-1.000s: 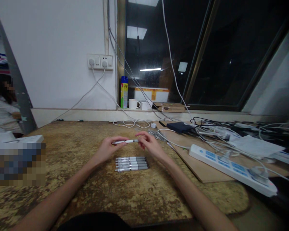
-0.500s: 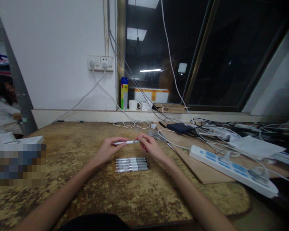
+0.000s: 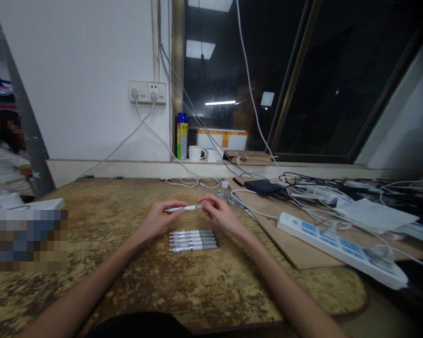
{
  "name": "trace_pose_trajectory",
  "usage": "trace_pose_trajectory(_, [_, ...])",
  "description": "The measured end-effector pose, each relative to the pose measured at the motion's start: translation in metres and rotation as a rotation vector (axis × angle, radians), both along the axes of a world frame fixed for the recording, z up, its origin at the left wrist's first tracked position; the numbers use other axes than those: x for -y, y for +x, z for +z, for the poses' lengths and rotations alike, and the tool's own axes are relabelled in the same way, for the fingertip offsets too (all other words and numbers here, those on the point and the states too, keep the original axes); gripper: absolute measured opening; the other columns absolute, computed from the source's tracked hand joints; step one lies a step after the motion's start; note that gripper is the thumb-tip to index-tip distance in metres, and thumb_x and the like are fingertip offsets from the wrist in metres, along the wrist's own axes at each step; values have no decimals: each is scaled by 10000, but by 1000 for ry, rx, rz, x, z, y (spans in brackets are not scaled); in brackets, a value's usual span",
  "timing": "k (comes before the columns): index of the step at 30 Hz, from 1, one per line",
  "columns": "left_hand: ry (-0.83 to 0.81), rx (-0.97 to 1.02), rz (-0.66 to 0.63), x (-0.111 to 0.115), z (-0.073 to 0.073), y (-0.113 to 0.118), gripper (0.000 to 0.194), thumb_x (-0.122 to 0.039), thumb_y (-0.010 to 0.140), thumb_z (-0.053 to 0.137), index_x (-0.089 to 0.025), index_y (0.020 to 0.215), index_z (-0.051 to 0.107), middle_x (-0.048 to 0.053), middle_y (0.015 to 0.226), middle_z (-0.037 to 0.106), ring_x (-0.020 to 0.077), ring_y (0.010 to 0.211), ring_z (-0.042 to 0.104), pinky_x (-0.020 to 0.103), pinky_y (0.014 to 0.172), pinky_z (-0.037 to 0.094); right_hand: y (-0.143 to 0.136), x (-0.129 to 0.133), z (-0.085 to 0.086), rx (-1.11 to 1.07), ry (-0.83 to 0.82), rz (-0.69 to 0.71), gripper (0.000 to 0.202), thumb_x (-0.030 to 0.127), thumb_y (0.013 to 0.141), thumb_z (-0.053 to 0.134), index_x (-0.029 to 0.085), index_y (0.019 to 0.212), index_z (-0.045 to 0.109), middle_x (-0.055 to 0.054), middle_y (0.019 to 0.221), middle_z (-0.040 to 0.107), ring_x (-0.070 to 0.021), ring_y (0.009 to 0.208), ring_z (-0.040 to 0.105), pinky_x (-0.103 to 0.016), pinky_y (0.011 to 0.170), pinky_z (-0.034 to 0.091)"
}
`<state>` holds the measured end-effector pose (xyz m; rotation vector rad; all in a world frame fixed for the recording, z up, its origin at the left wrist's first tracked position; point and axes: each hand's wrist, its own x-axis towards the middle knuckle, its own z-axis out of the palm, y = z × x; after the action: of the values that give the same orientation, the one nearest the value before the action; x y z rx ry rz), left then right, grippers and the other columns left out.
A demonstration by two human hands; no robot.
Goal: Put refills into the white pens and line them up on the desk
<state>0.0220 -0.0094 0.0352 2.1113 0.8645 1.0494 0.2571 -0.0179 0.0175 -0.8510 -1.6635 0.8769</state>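
Note:
A white and grey pen (image 3: pixel 190 207) is held level above the wooden table, just beyond a row of pens. My left hand (image 3: pixel 159 217) pinches its left end between thumb and fingers. At the other end, the bent fingers of my right hand (image 3: pixel 216 212) close around the grey grip, hiding the tip. Several similar pens (image 3: pixel 192 241) with clear, white and grey sections lie side by side on the table below, their grey ends to the right.
On the right, a white power strip (image 3: pixel 338 246) lies across a brown board (image 3: pixel 285 239) beside tangled cables and a dark box (image 3: pixel 262 187). A clear bag of small parts (image 3: pixel 229 197) sits behind my right hand. A person (image 3: pixel 9 155) is at far left.
The fingers of my right hand have shifted slightly around the pen's right end, with the index finger raised a little. My left hand and the row of pens stay in place.

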Motion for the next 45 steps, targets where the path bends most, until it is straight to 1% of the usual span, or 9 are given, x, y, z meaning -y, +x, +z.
trace_pose_trajectory(4, [0, -17, -10, 0, -1, -1, 301, -378, 903, 658, -223, 1134, 774, 67, 1168, 768, 258, 1087, 693, 370, 992, 503, -1, 1, 0, -14, -75, 7, 326, 488, 932, 513, 194, 981, 646, 66, 521, 402, -120, 460, 353, -255, 476, 236])
trace_pose_trajectory(9, [3, -2, -4, 2, 1, 1, 282, -390, 926, 621, -251, 1110, 784, 59, 1156, 773, 261, 1096, 687, 375, 1004, 494, -1, 1, 1, 8, 11, -5, 234, 377, 888, 570, 206, 1033, 639, 38, 649, 495, -136, 576, 447, -257, 551, 325])
trace_pose_trajectory(15, [21, -34, -30, 0, 0, 0, 275, -378, 898, 659, -248, 1103, 788, 66, 1128, 781, 262, 1030, 706, 368, 964, 504, -1, 6, 3, 21, -35, 36, 261, 344, 900, 528, 231, 1120, 610, 69, 598, 351, -133, 533, 339, -257, 510, 222])
trace_pose_trajectory(22, [75, -65, 9, -1, -2, -4, 256, -393, 856, 727, -207, 1017, 801, 83, 1039, 792, 261, 973, 711, 364, 905, 516, -1, 11, 6, 45, -129, 87, 268, 427, 914, 533, 220, 1034, 655, 65, 572, 357, -126, 516, 315, -255, 500, 203])
trace_pose_trajectory(28, [-110, 107, 82, -1, -4, 0, 358, -445, 769, 804, -169, 994, 771, 87, 976, 787, 247, 874, 713, 339, 762, 561, -1, 10, 6, -83, -254, 134, 247, 404, 901, 556, 222, 1031, 659, 69, 561, 362, -119, 504, 336, -238, 496, 238])
trace_pose_trajectory(32, [-269, 280, 87, -7, -10, 2, 480, -492, 784, 781, -149, 1117, 734, 119, 1085, 759, 274, 1005, 687, 320, 731, 564, -6, 11, -1, -30, -311, 225, 227, 341, 883, 601, 231, 1072, 659, 30, 662, 562, -141, 604, 510, -247, 567, 398])
trace_pose_trajectory(36, [-340, 402, -11, -12, -15, 2, 451, -504, 896, 670, -184, 1211, 713, 54, 948, 729, 174, 881, 664, 279, 807, 527, -10, 10, -5, 38, -225, 181, 234, 347, 878, 649, 238, 1083, 678, -18, 856, 662, -170, 784, 603, -282, 701, 478])
trace_pose_trajectory(40, [-376, 328, -116, -6, -15, 7, 404, -519, 915, 639, -185, 1124, 730, -8, 715, 595, 101, 605, 542, 210, 580, 453, -14, 10, 3, -36, -52, 62, 281, 440, 932, 592, 229, 1085, 697, -46, 978, 674, -177, 877, 601, -294, 779, 476])
trace_pose_trajectory(45, [-398, 215, -171, 9, -11, 18, 358, -507, 918, 637, -214, 1121, 672, -33, 723, 565, 65, 459, 443, 193, 425, 364, -17, 9, 7, -85, 40, 45, 332, 526, 922, 594, 214, 972, 697, -36, 913, 671, -184, 851, 586, -295, 789, 475])
